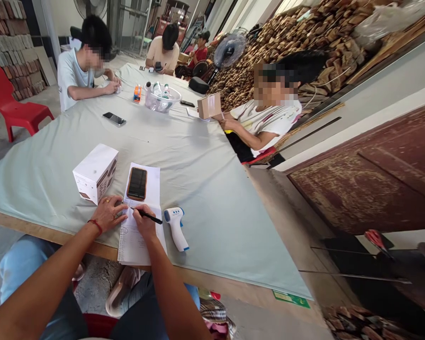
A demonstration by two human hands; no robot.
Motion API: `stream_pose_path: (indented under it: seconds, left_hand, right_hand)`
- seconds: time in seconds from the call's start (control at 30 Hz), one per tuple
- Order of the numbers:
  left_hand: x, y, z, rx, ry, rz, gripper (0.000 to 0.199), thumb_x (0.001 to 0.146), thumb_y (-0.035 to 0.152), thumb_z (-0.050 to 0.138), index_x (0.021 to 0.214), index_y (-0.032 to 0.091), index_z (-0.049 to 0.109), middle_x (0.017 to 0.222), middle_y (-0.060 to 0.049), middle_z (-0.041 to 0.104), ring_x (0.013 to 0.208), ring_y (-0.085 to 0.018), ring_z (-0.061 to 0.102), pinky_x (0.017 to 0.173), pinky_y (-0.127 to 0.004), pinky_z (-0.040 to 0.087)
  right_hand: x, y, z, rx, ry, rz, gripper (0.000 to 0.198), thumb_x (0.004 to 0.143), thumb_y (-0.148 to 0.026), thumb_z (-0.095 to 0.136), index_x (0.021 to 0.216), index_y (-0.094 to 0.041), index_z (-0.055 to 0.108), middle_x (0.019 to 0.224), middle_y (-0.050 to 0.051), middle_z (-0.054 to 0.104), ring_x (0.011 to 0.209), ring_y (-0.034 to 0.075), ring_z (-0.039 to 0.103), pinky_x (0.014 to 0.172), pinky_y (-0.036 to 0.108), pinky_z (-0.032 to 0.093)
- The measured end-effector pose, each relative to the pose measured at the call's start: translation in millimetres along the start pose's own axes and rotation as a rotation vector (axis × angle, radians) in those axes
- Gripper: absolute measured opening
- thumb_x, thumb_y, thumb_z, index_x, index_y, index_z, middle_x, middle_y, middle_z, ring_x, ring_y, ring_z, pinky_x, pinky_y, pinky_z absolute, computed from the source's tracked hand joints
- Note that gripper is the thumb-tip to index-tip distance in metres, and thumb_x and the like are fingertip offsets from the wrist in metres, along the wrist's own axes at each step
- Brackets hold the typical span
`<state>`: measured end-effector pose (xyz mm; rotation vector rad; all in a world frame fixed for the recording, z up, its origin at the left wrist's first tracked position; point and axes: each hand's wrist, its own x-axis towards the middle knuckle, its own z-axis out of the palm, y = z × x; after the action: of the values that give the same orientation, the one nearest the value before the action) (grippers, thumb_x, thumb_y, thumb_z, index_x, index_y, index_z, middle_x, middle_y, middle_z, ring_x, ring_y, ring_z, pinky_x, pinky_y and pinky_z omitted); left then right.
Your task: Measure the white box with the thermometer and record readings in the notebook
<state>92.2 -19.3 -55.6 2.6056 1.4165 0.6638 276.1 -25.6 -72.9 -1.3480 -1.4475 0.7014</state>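
Observation:
My right hand (145, 224) grips a black pen (150, 216), its tip low over a long sheet of paper (136, 248) with handwriting on it. Beside the paper's left edge lies my left hand (108, 213), fingers spread and fingertips at the sheet. A phone in an orange case (137, 184) rests on the upper part of the paper. Just behind my left hand stands a white box (94, 172) with dark print. To the right of the paper lies a white and blue infrared thermometer (177, 229).
A pale cloth covers the table (212, 212). Farther back are another phone (114, 119), a clear plastic basin (162, 100) with bottles, and an orange box (137, 93). Several people sit around the table; one at the right holds a cardboard box (209, 106). A red chair (16, 101) stands left.

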Motion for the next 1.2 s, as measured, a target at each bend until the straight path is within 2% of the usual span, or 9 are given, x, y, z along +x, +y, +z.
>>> stream_pose_path:
  seconds: [0.57, 0.8, 1.2]
  left_hand:
    - [-0.6, -1.0, 1.3, 0.036, 0.014, 0.027, 0.029, 0.091, 0.046, 0.060, 0.113, 0.028, 0.069, 0.122, -0.009, 0.059, 0.112, -0.027, 0.053, 0.098, -0.045, 0.041]
    - [0.1, -1.4, 1.8, 0.049, -0.006, 0.022, 0.029, 0.090, 0.045, 0.062, 0.113, 0.028, 0.069, 0.124, -0.009, 0.058, 0.114, -0.027, 0.054, 0.098, -0.045, 0.041]
    - [0.9, -1.0, 1.7, 0.038, 0.015, 0.037, 0.029, 0.089, 0.044, 0.064, 0.111, 0.026, 0.070, 0.121, -0.010, 0.059, 0.111, -0.027, 0.054, 0.096, -0.045, 0.041]
  right_hand:
    - [-0.4, -2.5, 0.5, 0.011, 0.027, -0.002, 0.012, 0.073, -0.033, 0.050, 0.066, -0.025, 0.055, 0.063, 0.000, 0.061, 0.063, 0.020, 0.055, 0.066, 0.034, 0.047]
    - [-0.8, -1.5, -1.8, 0.055, 0.060, 0.044, 0.013, 0.073, -0.034, 0.050, 0.067, -0.024, 0.056, 0.064, 0.000, 0.063, 0.063, 0.019, 0.055, 0.065, 0.033, 0.049]
    - [-2.3, 2.2, 1.0, -0.018, 0.061, -0.001, 0.012, 0.074, -0.032, 0.049, 0.066, -0.023, 0.054, 0.063, -0.002, 0.060, 0.062, 0.017, 0.054, 0.066, 0.031, 0.047]
